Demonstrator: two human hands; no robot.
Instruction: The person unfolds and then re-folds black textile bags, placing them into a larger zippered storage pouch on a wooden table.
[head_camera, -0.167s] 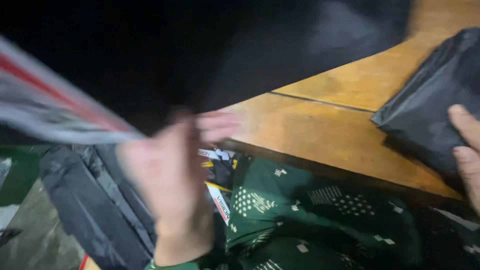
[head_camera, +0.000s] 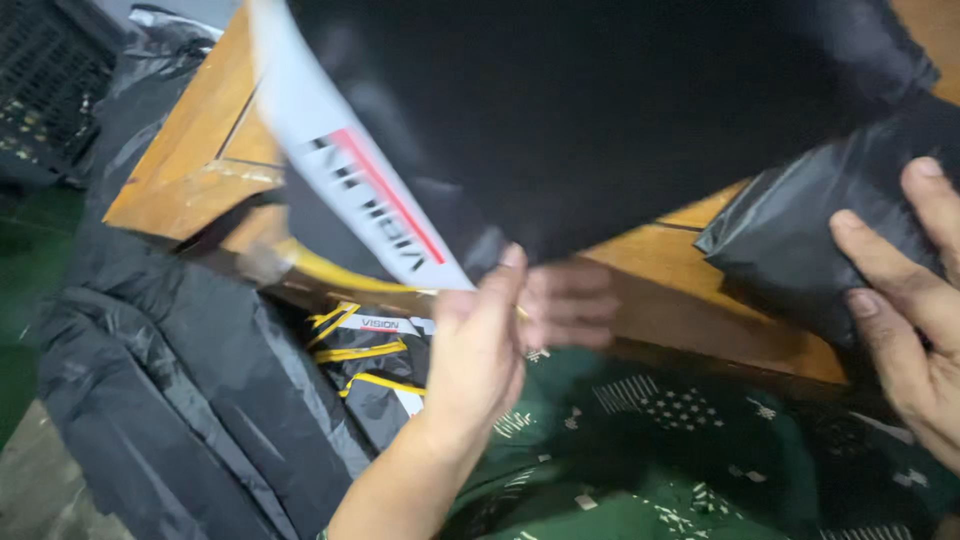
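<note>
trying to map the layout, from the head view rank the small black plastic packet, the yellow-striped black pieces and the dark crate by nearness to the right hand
1. Small black plastic packet: under the right hand fingers, on the wooden table at right.
2. Yellow-striped black pieces: lower centre, below the table edge, past the left hand.
3. Dark crate: far top-left corner.

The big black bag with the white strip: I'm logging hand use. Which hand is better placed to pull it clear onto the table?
Probably the left hand: it already grips the big black bag at its lower edge. The right hand lies on the folded black bag on the wooden table.
</note>
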